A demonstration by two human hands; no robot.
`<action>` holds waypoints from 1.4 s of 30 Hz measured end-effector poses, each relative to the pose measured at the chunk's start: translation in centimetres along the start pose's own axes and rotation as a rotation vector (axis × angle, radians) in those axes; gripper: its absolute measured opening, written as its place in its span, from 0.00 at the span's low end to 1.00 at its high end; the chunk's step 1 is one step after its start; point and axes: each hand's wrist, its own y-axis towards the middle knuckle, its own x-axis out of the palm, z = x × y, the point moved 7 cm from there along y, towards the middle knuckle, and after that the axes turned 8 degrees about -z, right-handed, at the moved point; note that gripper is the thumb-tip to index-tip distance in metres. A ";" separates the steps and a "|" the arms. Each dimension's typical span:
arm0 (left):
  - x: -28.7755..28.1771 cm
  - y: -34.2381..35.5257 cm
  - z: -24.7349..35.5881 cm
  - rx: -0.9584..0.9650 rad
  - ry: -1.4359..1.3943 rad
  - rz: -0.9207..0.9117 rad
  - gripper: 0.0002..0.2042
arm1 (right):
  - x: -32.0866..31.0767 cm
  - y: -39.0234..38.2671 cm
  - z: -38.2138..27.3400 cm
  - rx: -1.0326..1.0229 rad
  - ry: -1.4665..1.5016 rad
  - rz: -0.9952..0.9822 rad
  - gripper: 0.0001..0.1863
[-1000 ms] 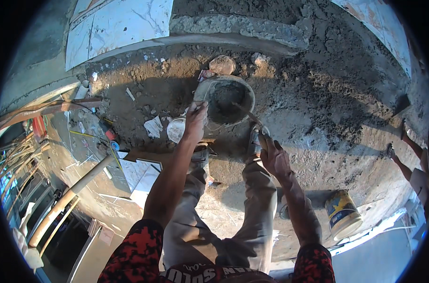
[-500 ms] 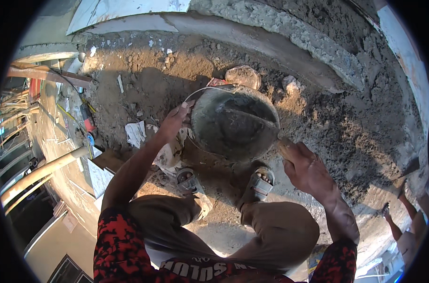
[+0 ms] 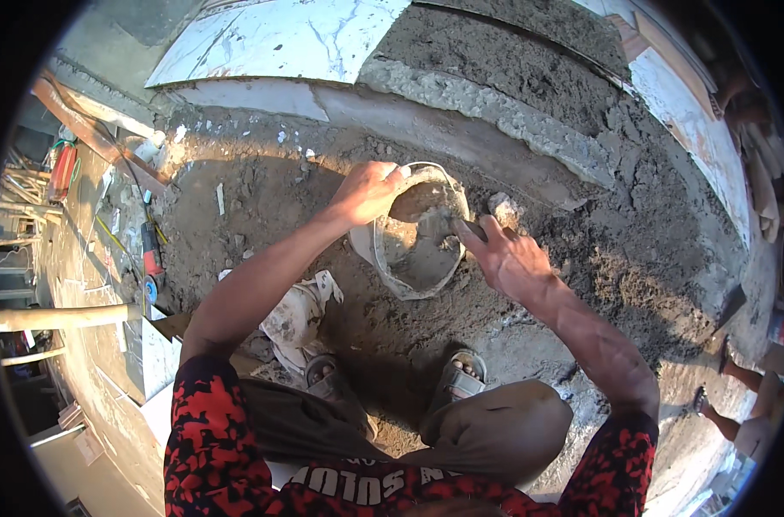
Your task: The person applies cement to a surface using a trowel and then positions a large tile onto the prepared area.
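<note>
Left hand (image 3: 366,193) clamped on its far-left rim, a grey, mortar-caked round bucket (image 3: 381,250) sits tilted between the hands; the right hand (image 3: 512,260) grips a dark tool handle (image 3: 470,231) aimed left, inward.

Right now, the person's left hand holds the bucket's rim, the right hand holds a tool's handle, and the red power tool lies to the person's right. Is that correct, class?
No: in the head view, the red power tool lies to the person's left. The left hand does hold the bucket's rim, and the right hand a tool's handle.
</note>
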 end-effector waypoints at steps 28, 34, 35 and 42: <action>-2.5 -0.2 -2.7 0.140 0.075 0.177 0.25 | 0.2 1.0 -4.9 0.133 0.328 -0.153 0.21; -0.6 0.8 -0.1 0.089 0.132 0.175 0.23 | 2.6 3.3 -3.7 0.118 0.298 -0.001 0.26; -1.3 0.7 -0.9 0.079 0.137 0.181 0.23 | 4.5 3.3 -6.0 0.100 0.080 -0.186 0.26; -2.2 0.8 -2.3 0.186 0.107 0.268 0.25 | 3.2 0.2 -6.7 -0.035 -0.125 -0.257 0.28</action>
